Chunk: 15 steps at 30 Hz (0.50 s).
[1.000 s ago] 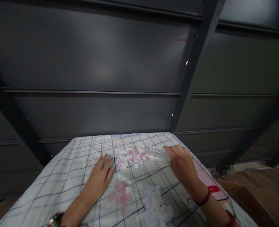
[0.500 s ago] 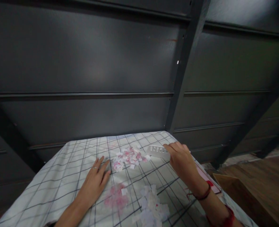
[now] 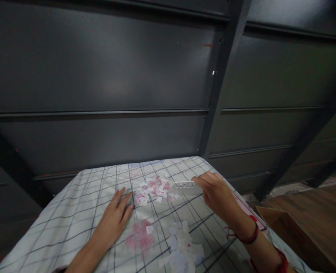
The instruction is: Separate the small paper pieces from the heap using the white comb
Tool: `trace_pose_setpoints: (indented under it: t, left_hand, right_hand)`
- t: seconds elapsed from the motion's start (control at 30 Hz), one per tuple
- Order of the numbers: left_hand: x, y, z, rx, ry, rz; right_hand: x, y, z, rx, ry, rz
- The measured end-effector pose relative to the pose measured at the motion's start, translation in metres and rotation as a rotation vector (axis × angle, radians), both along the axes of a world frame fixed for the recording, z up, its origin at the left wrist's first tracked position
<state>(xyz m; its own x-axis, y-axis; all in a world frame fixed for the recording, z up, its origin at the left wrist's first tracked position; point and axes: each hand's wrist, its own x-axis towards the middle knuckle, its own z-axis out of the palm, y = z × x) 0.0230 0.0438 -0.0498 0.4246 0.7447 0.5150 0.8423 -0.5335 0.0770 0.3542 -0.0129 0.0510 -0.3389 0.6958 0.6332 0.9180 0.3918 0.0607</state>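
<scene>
My left hand lies flat on the checked tablecloth, fingers spread, just left of a heap of small white and pink paper pieces. My right hand pinches one end of a white strip with a row of holes; its exact kind is unclear. The strip's far end reaches the right edge of the heap. Nearer to me lies a pile of whitish paper scraps. A pink stain on the cloth, with one small white piece on it, is left of that pile.
A dark metal panel wall rises right behind the table. By my right forearm lies a pink flat object with a dark rim, partly hidden. An open cardboard box stands on the wooden floor beyond the table's right edge.
My right hand has moved slightly left and tilted the holed strip, bringing its end against the paper heap. My left hand has stayed in place.
</scene>
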Motion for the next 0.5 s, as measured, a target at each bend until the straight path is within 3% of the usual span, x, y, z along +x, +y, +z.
trace_pose_setpoints:
  t: [0.23,0.5]
  left_hand:
    - [0.0001,0.0004,-0.0003,0.008,-0.009,0.004]
    - [0.0011,-0.0006,0.001,-0.003,-0.014,0.01]
  right_hand:
    - [-0.0072,-0.0054,0.0007,0.053,0.047,0.153]
    - [-0.0083,-0.0057,-0.0029,0.05,0.033,0.189]
